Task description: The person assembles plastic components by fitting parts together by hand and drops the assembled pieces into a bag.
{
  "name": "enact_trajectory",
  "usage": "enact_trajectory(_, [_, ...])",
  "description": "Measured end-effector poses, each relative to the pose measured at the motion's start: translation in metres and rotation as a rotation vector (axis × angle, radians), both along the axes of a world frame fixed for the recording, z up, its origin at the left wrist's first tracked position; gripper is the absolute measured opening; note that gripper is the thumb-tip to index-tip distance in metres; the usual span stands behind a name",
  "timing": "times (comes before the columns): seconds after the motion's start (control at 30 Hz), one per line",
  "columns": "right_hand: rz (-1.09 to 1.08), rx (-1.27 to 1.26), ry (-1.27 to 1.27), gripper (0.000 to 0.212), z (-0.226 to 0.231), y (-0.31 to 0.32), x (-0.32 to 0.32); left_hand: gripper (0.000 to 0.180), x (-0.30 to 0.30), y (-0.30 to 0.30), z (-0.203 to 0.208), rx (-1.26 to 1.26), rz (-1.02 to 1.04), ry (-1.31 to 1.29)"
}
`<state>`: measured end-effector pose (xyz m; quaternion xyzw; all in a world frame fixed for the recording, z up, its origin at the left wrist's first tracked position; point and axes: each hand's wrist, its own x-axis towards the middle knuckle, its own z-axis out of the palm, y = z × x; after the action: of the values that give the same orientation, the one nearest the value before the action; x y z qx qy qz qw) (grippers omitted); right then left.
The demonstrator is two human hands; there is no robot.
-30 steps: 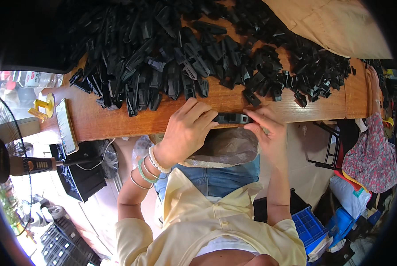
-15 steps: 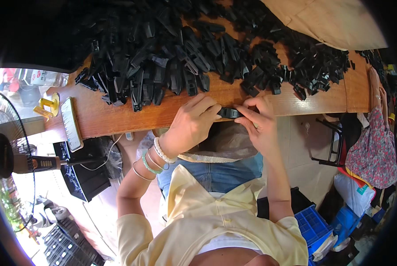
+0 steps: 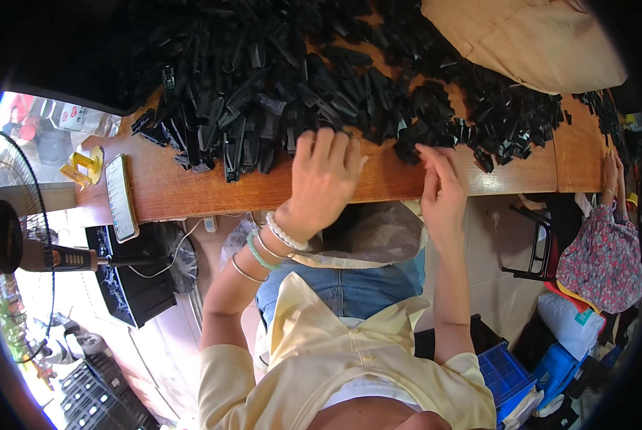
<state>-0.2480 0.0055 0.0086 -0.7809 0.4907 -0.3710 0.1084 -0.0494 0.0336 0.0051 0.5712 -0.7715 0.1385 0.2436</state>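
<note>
Long black plastic parts [image 3: 242, 136] lie heaped along the table. At the near edge of this heap is my left hand [image 3: 324, 172], back up, its fingers bent forward over the parts and its thumb apart; the fingertips are partly hidden. My right hand [image 3: 444, 197] is beside the smaller black plastic parts [image 3: 425, 118]. Its index finger stretches toward the nearest of them, with the thumb held apart. I see nothing held in either hand. An open pale sack [image 3: 378, 251] sits below the table edge, between my forearms, over my lap.
A phone [image 3: 121, 197] and a yellow tape-dispenser-like object [image 3: 84, 166] lie on the table's left. A fan [image 3: 20, 247] stands at far left. Brown cloth or paper [image 3: 528, 43] covers the back right. At right, another person in a flowered garment [image 3: 601, 258] has hands at the table, near a black-framed stool [image 3: 536, 244].
Both hands have come apart and moved to the heaps, left hand forward, right hand rightward. The black plastic part they held between them is gone from view. The whole view has shifted slightly.
</note>
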Motion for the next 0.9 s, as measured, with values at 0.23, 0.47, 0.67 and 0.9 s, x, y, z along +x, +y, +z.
enact_trajectory(0.23, [0.230,0.192,0.004,0.037,0.000,-0.007,0.002,0.024,-0.003,0.028,-0.003,0.036,-0.096,0.137])
enact_trajectory(0.47, [0.258,-0.003,0.118,0.030,-0.003,-0.013,0.002,0.025,0.017,0.025,-0.004,0.154,-0.131,0.417])
enact_trajectory(0.67, [0.213,0.425,-0.257,0.027,-0.002,0.001,0.002,0.026,0.014,0.030,-0.003,0.173,-0.106,0.445])
enact_trajectory(0.9, [0.398,0.534,-0.305,0.030,0.001,-0.008,-0.002,0.023,0.020,0.026,-0.002,0.205,-0.229,0.474])
